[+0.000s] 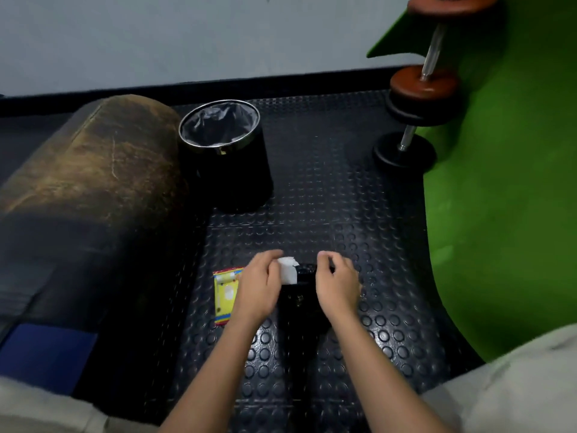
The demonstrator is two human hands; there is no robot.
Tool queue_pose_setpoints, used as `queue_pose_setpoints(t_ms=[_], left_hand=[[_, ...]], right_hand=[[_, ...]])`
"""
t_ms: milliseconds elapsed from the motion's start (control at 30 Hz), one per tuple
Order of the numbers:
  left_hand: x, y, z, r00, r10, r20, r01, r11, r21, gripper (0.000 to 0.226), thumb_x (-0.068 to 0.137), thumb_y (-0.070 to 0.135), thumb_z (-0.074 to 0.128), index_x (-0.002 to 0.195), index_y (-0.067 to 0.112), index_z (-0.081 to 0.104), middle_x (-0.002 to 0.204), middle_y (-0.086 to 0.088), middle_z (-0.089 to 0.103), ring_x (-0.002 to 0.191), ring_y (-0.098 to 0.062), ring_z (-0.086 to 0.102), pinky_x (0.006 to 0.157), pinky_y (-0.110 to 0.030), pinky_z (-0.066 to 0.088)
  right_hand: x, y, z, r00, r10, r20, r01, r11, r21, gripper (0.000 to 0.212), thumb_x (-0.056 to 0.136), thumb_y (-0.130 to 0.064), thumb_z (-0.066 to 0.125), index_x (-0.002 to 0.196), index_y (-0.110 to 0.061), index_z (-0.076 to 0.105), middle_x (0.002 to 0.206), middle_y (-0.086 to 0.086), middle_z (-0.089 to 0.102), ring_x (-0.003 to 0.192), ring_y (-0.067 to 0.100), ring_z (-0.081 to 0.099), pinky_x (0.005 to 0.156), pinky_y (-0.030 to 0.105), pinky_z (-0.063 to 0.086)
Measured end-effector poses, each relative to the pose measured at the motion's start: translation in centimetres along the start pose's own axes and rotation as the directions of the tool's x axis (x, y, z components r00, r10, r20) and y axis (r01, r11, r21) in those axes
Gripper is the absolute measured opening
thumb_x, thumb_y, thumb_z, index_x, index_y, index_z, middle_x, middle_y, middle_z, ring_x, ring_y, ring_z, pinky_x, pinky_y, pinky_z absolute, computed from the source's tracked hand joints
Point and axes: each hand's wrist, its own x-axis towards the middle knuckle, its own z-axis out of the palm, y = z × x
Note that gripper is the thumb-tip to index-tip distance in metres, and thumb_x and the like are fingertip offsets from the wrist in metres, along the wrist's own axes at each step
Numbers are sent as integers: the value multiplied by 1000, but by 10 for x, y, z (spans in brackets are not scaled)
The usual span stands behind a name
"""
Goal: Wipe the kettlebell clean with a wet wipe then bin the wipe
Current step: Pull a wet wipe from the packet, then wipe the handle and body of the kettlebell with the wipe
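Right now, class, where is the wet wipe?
In the head view, the wet wipe sits low and centre, held in the left hand against the top of the black kettlebell, just right of the yellow wipe packet.

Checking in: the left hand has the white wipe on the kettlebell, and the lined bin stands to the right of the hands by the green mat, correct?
Not quite. In the head view the bin stands ahead and left, beside the brown pad. The rest holds: left hand, wipe, kettlebell.
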Motion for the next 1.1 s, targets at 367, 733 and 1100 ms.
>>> queue_pose_setpoints(t_ms=[367,733,1100], left_hand=[[5,-24,25,811,-563,160,552,644,-530,39,99,43,42,94,13,67,93,2,65,87,-15,60,79,-36,48],[-7,-3,25,998,-17,-53,21,996,88,35,107,26,30,75,20,42,77,7,48,79,-16,43,94,-41,39],[-18,-18,52,915,-288,-283,185,922,-339,30,108,29,27,82,26,43,85,9,45,83,-16,45,80,-37,42]], right_hand=[[4,16,-2,989,-126,80,119,990,81,47,104,-47,43,67,-18,43,84,-1,55,84,18,53,66,27,38],[6,14,-15,984,-39,173,39,999,4,43,105,-44,36,67,-25,43,84,-3,50,78,16,48,66,33,34],[14,21,0,985,-156,71,154,988,30,41,105,-34,41,67,-18,43,79,-3,52,83,21,52,64,30,36]])
